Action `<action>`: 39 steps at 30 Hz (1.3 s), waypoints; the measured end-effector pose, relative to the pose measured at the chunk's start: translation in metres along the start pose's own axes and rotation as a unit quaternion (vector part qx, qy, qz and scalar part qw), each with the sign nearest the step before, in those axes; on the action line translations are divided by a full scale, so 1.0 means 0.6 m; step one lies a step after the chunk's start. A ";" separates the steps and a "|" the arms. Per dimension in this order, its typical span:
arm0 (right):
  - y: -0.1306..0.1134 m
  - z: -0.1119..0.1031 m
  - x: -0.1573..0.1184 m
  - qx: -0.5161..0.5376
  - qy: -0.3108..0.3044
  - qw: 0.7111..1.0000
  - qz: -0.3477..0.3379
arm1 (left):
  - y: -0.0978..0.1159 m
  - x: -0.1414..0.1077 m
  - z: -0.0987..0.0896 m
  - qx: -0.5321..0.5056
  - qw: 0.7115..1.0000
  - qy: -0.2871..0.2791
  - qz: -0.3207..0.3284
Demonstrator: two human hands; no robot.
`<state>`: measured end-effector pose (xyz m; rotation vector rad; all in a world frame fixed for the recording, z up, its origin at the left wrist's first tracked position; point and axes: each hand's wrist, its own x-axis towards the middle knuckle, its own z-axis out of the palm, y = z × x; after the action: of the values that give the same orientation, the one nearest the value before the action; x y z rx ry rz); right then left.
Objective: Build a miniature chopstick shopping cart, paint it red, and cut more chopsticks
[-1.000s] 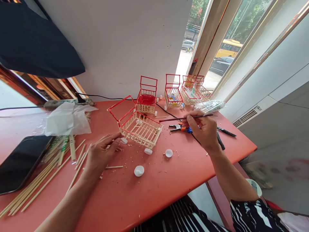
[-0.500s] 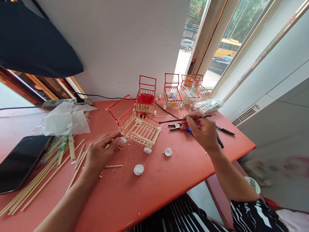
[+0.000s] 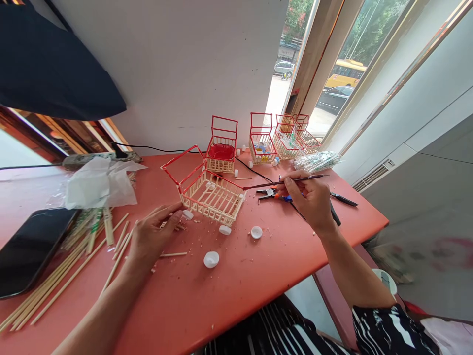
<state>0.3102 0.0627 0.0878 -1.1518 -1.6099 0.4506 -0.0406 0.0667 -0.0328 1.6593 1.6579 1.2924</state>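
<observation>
A miniature shopping cart (image 3: 228, 215) made of bamboo sticks stands on the red table, with white bottle caps as wheels. Its handle and most of its top rim are painted red; the lower bars are bare. My left hand (image 3: 150, 236) pinches the cart's near left corner, by a cap wheel (image 3: 187, 214). In my right hand (image 3: 312, 202) is a thin paintbrush (image 3: 266, 185), gripped between thumb and fingers. The brush's tip touches the rim's right corner, where the red ends. Two loose white caps, one nearer (image 3: 211, 260) and one farther (image 3: 256, 232), lie in front of the cart.
Behind stand a small cart with a red paint tray (image 3: 220, 151) and several more red-rimmed carts (image 3: 262, 143). Pliers (image 3: 268, 194) and a black-handled tool (image 3: 343, 199) lie at right. Bamboo sticks (image 3: 55, 281), a phone (image 3: 35, 251) and a plastic bag (image 3: 99, 182) are at left.
</observation>
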 end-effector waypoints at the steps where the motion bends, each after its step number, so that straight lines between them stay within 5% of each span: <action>1: 0.001 -0.002 0.000 -0.001 -0.001 1.000 0.001 | 0.000 0.000 0.000 0.001 1.000 -0.002 -0.001; 7: -0.003 -0.016 -0.001 -0.006 -0.008 1.000 -0.009 | 0.004 -0.003 -0.001 0.003 1.000 -0.003 -0.002; 14: -0.025 -0.023 -0.014 -0.135 -0.040 0.985 -0.104 | -0.004 -0.001 -0.001 0.024 1.000 -0.005 -0.008; 25: -0.037 -0.022 -0.029 -0.130 -0.079 0.966 -0.209 | -0.010 0.000 0.003 0.033 0.999 0.020 0.030; 39: -0.037 -0.025 -0.034 -0.124 -0.104 0.959 -0.233 | -0.012 0.003 0.003 0.019 0.999 0.010 0.026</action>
<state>0.3130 0.0316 0.0996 -0.8785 -2.0966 0.0615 -0.0432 0.0702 -0.0394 1.7267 1.6715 1.3143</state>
